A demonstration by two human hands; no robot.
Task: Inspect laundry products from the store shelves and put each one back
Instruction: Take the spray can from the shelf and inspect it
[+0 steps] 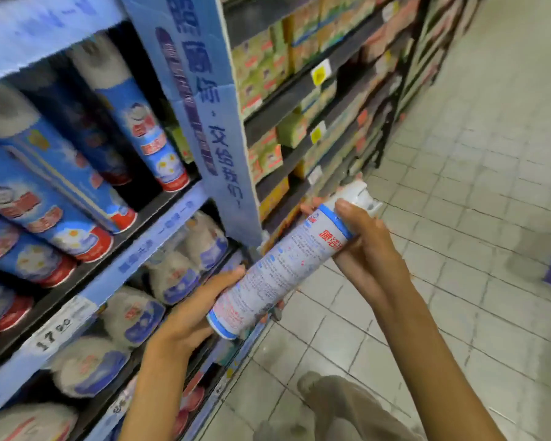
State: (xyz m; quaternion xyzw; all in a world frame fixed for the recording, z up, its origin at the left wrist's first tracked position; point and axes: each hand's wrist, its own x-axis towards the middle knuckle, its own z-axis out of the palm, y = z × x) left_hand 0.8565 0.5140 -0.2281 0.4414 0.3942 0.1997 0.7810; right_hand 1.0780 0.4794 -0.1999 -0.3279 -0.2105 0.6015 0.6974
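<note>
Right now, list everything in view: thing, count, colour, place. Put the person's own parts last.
spray can: one, white with blue bands and red print, held tilted in front of the shelves
shelved cans: several, blue with white caps, upper shelf at left
white-capped cans: several, lower shelf
price tag: one, white, on the blue shelf edge
boxed goods: many, green and orange, dark shelves beyond
tiled floor: pale grey, right
left hand: grips the can's base
right hand: grips near its cap

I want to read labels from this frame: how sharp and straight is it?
Head view: the spray can held in both hands is fairly sharp, its fine print too small to read; shelf cans at left are motion-blurred; the wide-angle lens tilts the shelves; lighting even, no strong glare.
</note>
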